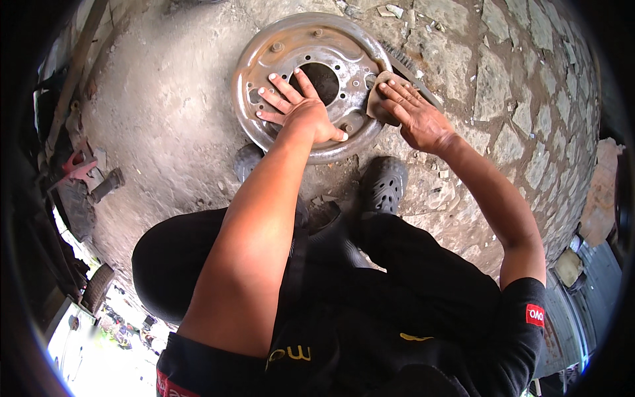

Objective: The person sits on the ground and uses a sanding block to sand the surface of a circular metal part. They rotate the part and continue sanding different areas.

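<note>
A round, worn metal wheel rim [297, 36] with a central hole and several bolts lies on the ground in front of me. My left hand [301, 116] rests on its face with spread fingers, the fingertips beside the central hole and the thumb toward the near edge. At the rim's right edge, my right hand [413, 116] presses a brown piece of sandpaper [376, 109] against the metal, fingers laid together over it. Part of the sandpaper is hidden under the fingers. Just behind the right hand, a wire brush [400, 63] lies against the rim's far right side.
My grey clog [385, 185] stands close to the rim's near edge. Rough concrete [165, 99] spreads on the left, cobbled stones [499, 86] on the right. A red metal part [79, 164] and a tyre [98, 288] sit at the far left. Corrugated sheets [602, 278] lie at the right.
</note>
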### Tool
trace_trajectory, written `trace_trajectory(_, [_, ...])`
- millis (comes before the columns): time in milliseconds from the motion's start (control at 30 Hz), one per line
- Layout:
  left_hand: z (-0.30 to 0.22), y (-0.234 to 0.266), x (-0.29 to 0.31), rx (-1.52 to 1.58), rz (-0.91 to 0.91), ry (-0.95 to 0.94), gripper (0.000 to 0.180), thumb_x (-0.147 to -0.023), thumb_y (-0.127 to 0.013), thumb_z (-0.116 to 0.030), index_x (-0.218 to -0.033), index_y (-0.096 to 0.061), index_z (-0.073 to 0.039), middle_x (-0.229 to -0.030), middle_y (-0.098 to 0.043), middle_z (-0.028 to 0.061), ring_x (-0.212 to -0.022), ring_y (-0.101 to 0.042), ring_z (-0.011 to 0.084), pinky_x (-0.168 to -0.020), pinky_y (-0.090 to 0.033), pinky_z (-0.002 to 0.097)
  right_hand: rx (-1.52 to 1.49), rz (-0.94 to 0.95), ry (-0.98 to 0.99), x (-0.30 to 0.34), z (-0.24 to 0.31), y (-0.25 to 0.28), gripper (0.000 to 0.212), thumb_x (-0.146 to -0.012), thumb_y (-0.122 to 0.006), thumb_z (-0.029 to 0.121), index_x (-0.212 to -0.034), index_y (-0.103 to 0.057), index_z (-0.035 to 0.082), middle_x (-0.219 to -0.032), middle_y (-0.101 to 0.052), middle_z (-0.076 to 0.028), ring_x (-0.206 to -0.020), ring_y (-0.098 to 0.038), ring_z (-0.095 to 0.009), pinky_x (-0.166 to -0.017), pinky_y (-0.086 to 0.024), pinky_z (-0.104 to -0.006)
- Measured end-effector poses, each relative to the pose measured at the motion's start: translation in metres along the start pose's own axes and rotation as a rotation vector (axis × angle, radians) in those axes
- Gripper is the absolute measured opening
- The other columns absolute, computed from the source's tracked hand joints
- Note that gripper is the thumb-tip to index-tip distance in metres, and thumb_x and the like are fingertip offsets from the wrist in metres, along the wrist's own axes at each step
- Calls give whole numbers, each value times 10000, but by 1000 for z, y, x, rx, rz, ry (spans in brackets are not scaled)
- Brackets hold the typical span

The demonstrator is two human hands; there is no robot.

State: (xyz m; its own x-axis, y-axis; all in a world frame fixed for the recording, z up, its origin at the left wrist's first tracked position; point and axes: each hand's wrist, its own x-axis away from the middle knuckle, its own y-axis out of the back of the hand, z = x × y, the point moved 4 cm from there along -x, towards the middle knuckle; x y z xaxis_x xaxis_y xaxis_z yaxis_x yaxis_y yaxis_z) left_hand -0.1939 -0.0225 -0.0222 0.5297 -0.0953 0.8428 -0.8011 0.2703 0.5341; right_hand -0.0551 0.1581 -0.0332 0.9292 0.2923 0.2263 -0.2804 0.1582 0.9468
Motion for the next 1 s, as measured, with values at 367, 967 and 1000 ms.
trace_trajectory(367, [1,3,0,-20,16,31,1566,-634,-901,-567,-1544,278,-84,-1532,328,380,-1398,257,634,-1087,-15,804,140,30,-127,-15,21,-11,584,-973,-437,108,-1550,-350,117,-1629,-316,-104,-1531,-240,-268,-1258,-182,-475])
trace_trajectory(967, [-5,4,1,-27,12,16,1556,-641,-902,-555,-1547,263,-64,-1534,318,387,-1392,263,639,-1092,-17,798,96,251,-208,-4,22,3,739,-895,-522,204,-1581,-271,96,-1672,-210,-80,-1554,-159,-248,-1274,-142,-447])
trace_trajectory(1000, [-5,5,2,-25,19,29,1561,-638,-906,-550,-1544,270,-66,-1535,321,383,-1398,259,633,-1102,-13,788,93,203,-202,-9,19,7,777,-878,-552,267,-1581,-272,93,-1671,-214,-81,-1553,-162,-249,-1273,-142,-453])
